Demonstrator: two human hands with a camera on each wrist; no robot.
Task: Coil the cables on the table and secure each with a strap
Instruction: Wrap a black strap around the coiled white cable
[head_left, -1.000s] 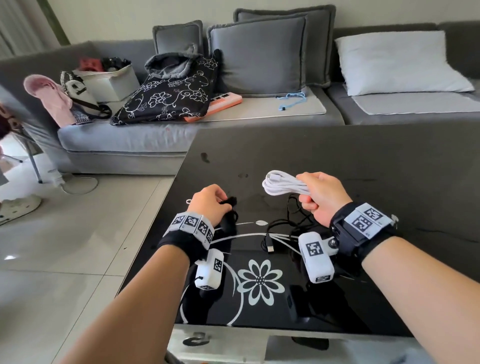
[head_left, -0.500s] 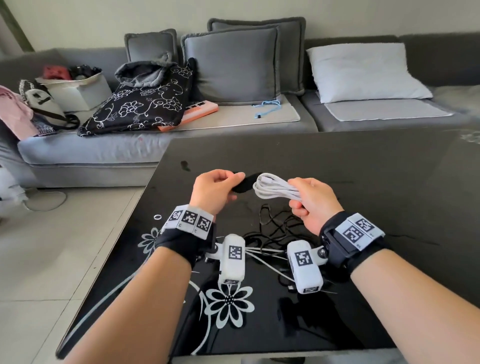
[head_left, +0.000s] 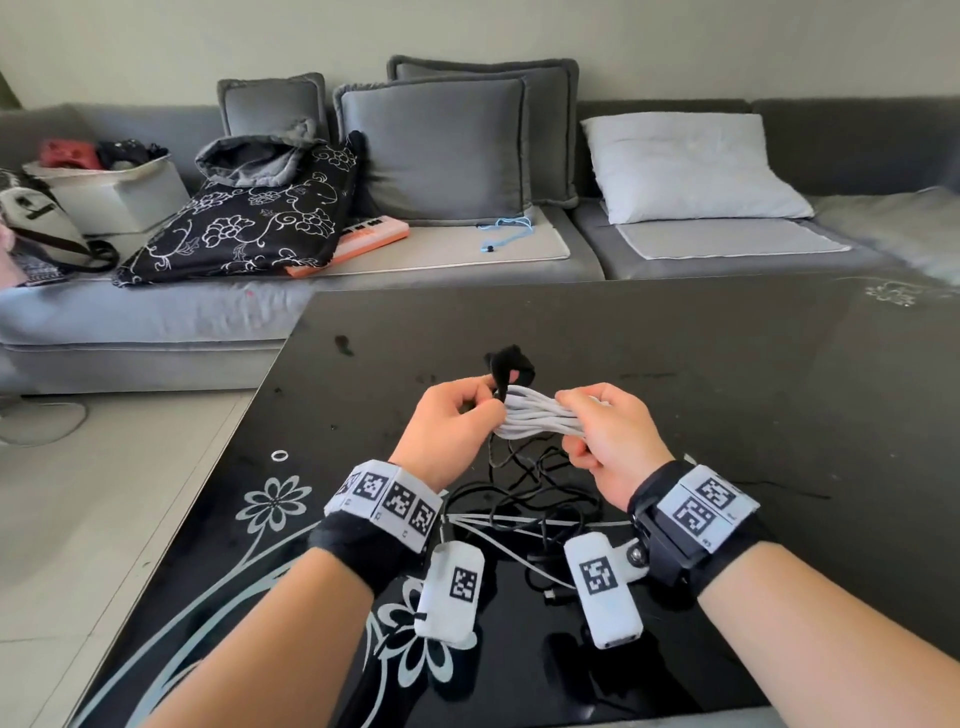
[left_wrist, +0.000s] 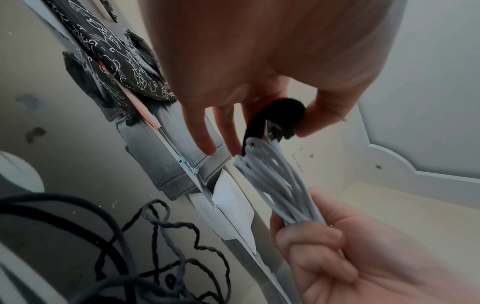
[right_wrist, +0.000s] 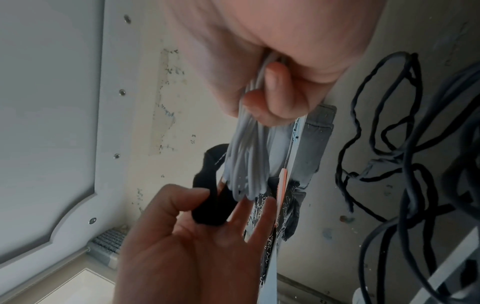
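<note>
- Loose black cables (head_left: 524, 499): a tangle on the glass table (head_left: 727, 364) near its front edge, under our wrists; not yet coiled.
- Right hand (head_left: 608, 441): fingers curled tight round one end of the white cable coil (head_left: 530, 418), held above the table's middle. We judge it should keep the loops squeezed flat so none slips out.
- Left hand (head_left: 447, 421): thumb and fingers pinch the black strap (head_left: 511, 369) at the coil's free end. We judge the strap wants wrapping snugly round the bundle's waist, tail pressed onto itself.
- Left wrist view: shows the strap (left_wrist: 275, 117) curled by the loop ends, hidden from the head view.
- Right wrist view: shows the pinch from the other side.
- Sofa (head_left: 156, 322): beyond the far edge.
</note>
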